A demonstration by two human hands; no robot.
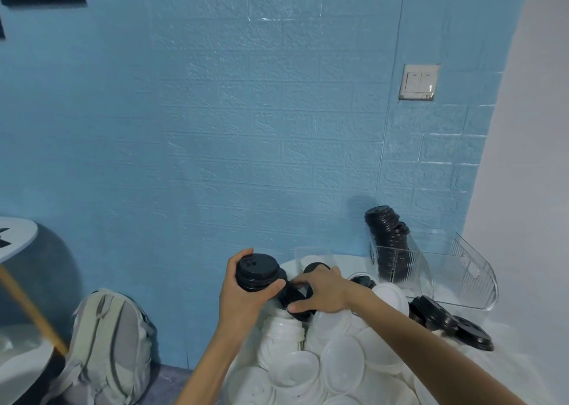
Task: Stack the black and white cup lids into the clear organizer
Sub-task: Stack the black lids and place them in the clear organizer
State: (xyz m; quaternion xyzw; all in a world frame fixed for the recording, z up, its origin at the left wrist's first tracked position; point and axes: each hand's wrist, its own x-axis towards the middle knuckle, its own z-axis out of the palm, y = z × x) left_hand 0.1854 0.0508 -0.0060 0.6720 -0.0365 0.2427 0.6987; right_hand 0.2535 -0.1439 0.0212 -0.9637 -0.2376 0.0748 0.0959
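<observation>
Both hands' fingers curled round black lids

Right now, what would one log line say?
left hand: holds black lid stack | right hand: grips loose black lids | organizer: part-filled

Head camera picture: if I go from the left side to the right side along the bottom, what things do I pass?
Pale grey fabric backpack → left hand holding a stack of black plastic cup lids → right hand → clear plastic organizer.
</observation>
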